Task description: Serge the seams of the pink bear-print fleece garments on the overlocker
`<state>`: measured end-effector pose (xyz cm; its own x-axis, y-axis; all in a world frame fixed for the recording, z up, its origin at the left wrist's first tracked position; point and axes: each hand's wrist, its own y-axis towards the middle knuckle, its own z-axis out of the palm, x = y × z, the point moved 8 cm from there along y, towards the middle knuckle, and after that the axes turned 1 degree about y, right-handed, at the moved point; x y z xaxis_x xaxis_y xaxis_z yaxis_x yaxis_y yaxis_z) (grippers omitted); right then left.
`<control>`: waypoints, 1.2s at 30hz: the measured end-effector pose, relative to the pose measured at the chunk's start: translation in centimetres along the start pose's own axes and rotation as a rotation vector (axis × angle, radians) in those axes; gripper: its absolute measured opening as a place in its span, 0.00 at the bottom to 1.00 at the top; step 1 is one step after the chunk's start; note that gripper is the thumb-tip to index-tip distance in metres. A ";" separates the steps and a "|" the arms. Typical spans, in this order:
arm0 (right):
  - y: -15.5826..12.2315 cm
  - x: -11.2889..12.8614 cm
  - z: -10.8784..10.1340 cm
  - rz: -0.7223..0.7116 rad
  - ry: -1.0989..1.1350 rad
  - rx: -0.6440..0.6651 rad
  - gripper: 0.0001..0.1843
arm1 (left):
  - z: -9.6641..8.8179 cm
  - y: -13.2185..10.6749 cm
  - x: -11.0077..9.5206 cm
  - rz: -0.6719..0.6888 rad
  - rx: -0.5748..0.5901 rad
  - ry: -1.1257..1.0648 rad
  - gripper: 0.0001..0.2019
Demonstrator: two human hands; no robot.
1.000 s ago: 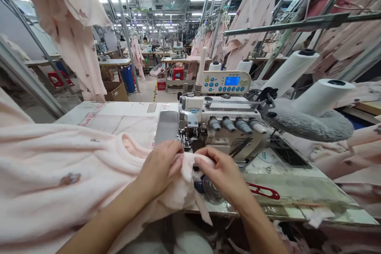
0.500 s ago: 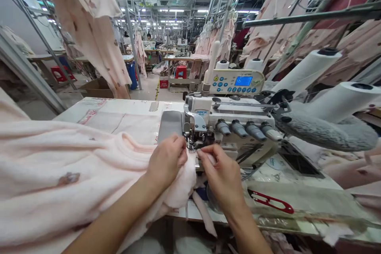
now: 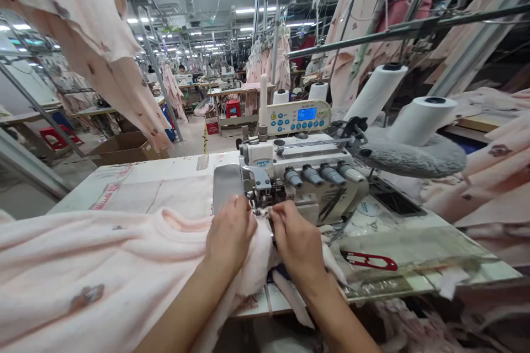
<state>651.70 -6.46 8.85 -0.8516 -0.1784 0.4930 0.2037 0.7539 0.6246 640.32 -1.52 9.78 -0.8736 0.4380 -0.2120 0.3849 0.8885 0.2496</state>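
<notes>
A pale pink fleece garment (image 3: 136,265) with brown printed patches is spread across the left of the table, its ribbed neckline folded near the machine. My left hand (image 3: 232,231) is closed on the garment's edge, just left of the presser foot. Fingers pinched together, my right hand (image 3: 296,237) grips the fabric edge on the right side of the needle area. Between both hands stands the white overlock sewing machine (image 3: 256,162), marked JACK. What lies directly under the presser foot is mostly hidden by my fingers.
Red thread snips (image 3: 370,261) lie on the table to the right. White thread cones (image 3: 428,121) stand behind a grey fluffy pad (image 3: 408,157). A lit control panel (image 3: 304,116) tops the machine. Pink garments (image 3: 95,49) hang from rails, and a cardboard box (image 3: 124,146) sits on the floor.
The camera view has turned right, so the scene has shifted left. Both hands stay at the needle area on the fabric. The pale strip by my right wrist lies differently.
</notes>
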 end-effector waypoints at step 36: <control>-9.8 -0.9 4.5 0.604 1.138 0.458 0.14 | -3.3 -10.9 -2.9 0.456 -0.531 -0.146 0.07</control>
<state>648.25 -10.85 -0.43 0.2215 0.0011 0.9752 0.0322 0.9994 -0.0084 637.71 -12.96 10.76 -0.5975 0.7966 -0.0919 0.4727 0.4425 0.7621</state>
